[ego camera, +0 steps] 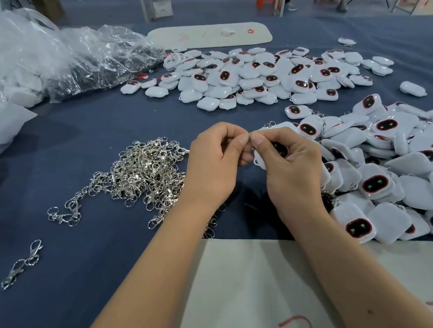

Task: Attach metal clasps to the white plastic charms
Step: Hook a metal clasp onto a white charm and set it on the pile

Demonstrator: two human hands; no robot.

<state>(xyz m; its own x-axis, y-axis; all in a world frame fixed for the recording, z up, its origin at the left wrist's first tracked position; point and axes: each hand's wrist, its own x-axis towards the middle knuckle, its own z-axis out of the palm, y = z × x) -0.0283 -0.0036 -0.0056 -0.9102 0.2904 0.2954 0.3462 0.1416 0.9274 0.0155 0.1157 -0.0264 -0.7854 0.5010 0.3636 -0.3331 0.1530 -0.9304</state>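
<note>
Two hands are seen working at a blue-covered counter (81,121), where a small metal clasp (250,140) is pinched between the fingertips of the left hand (214,163) and the right hand (290,172). A white charm (261,162) is held curled in the right hand, just below the clasp. A heap of loose clasps (141,172) is spread just left of the hands; piles of charms (393,173) are banked to the right and farther back. The ring is probably best spread only slightly, threaded fully through the charm's small loop, and then checked for closure before release.
</note>
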